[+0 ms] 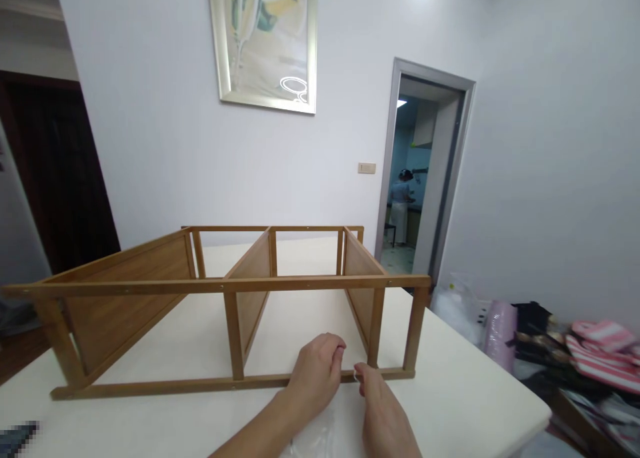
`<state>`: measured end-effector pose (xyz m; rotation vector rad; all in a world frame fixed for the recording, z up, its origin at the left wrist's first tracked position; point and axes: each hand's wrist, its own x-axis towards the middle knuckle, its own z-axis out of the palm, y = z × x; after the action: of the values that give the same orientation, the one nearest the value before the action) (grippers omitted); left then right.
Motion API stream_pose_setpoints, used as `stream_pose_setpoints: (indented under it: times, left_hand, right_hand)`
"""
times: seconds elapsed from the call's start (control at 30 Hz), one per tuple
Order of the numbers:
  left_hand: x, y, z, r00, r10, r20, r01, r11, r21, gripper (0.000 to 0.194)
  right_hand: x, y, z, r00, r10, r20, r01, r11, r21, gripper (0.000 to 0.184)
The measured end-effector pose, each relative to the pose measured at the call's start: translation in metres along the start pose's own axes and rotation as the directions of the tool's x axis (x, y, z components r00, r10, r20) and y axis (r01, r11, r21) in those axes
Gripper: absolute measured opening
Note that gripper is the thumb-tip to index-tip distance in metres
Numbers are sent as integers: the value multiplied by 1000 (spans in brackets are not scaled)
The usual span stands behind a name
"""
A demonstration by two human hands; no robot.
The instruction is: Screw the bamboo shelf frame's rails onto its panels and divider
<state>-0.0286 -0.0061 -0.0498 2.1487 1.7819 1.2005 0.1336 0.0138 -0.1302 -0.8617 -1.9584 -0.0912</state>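
A brown wooden shelf unit (327,283) lies on its side on the white table (450,351), its board panels standing upright. My left hand (316,373) is closed, fingers curled, just in front of the lower rail; what it holds, if anything, is hidden. Close to its right, my right hand (383,408) is pinched near the same rail. A tiny whitish bit (356,376) shows at its fingertips, too small to name. Below my left wrist lies a clear plastic bag (315,438), partly cut off by the view's lower edge.
A dark, pixelated object (17,438) rests at the table's left front. Right of the table are a pink wrapped roll (500,335), striped cloth (607,355) and other piled things. Through the doorway (435,178), a person (400,198) stands in another room.
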Motion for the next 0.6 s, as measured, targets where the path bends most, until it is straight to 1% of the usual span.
stream_pose_setpoints:
  times: [0.07, 0.13, 0.2, 0.27, 0.3, 0.37, 0.43, 0.53, 0.6]
  left_hand:
    - [-1, 3, -2, 998, -10, 64, 8, 999, 31, 28]
    - [-2, 9, -4, 991, -8, 137, -2, 997, 75, 28]
    - [-4, 14, -6, 976, 3, 218, -35, 989, 145, 30]
    - [-5, 19, -8, 956, 13, 294, -86, 968, 235, 31]
    - [-6, 21, -9, 946, 18, 323, -112, 955, 275, 31]
    - [-7, 24, -11, 933, 24, 359, -148, 935, 323, 29]
    - [-8, 26, -11, 928, 24, 373, -159, 929, 335, 27]
    - [-8, 27, -10, 922, 13, 387, -156, 927, 341, 29]
    - [-9, 28, -8, 919, 2, 394, -148, 928, 342, 30]
  right_hand:
    - [1, -2, -3, 1000, 22, -12, -21, 998, 59, 52]
    - [5, -5, -10, 997, 78, -21, -75, 987, 145, 51]
    - [13, -8, -21, 982, 182, -42, -166, 953, 254, 45]
    - [21, -10, -36, 944, 325, -60, -281, 886, 370, 37]
    - [24, -9, -43, 913, 404, -64, -340, 838, 427, 33]
    - [29, -6, -58, 833, 549, -62, -436, 722, 538, 30]
    - [31, 2, -70, 743, 666, -66, -481, 601, 638, 31]
    - [32, 16, -81, 609, 793, -26, -516, 421, 746, 36]
    - [35, 24, -85, 547, 837, 27, -530, 321, 785, 37]
